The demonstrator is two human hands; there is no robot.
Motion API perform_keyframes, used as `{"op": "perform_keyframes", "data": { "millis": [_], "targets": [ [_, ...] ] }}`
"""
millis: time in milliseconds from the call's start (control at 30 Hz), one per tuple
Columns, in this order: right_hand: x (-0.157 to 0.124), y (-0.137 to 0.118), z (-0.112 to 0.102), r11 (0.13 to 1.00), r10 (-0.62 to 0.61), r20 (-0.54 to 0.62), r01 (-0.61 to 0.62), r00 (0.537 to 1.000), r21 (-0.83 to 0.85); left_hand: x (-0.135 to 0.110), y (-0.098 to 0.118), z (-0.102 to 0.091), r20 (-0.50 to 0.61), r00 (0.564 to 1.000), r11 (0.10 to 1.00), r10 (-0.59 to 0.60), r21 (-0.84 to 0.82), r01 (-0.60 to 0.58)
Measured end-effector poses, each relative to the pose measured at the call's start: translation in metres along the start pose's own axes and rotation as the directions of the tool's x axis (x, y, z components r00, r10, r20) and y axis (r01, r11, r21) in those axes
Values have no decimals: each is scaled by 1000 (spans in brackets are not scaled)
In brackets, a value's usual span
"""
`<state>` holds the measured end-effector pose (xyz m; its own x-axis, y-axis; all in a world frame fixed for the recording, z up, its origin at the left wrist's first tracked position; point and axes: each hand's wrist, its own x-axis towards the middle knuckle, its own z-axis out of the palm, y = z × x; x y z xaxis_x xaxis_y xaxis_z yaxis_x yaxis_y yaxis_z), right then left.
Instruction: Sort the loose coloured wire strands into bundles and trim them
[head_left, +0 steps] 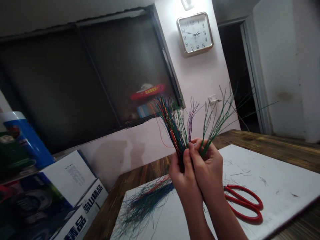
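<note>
My left hand [182,166] is closed around a thick bundle of thin wires [172,128] in green, orange, blue and dark colours, their loose ends fanning upward. Right beside it, my right hand [208,160] is closed on a smaller bunch of green wires [212,128] that spreads to the right. A few purple wires [190,125] stand up between the two hands; which fingers pinch them I cannot tell. Below and left, a larger heap of wires [147,200] lies on the white board [270,173]. Red-handled scissors [246,203] rest on the board, their blades hidden behind my right forearm.
Short wire scraps [262,181] lie scattered on the board, which sits on a dark wooden table [250,135]. White boxes [72,180] and a blue container [32,140] stand at the left. Behind are a window [95,76], a wall clock [195,33] and a doorway [235,66].
</note>
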<state>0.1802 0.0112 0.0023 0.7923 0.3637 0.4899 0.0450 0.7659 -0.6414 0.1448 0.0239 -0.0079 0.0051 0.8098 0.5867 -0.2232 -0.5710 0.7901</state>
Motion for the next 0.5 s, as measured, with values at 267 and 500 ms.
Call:
{"op": "perform_keyframes", "data": {
  "millis": [267,500],
  "targets": [
    [-2,0,1,994,99,-3,-99,995,-54,1,-1,0,-22,1000,998,6,64,-4],
    [1,1,0,998,-7,27,9,1000,-66,1,0,0,-12,1000,999,3,44,-2]
  ]
}}
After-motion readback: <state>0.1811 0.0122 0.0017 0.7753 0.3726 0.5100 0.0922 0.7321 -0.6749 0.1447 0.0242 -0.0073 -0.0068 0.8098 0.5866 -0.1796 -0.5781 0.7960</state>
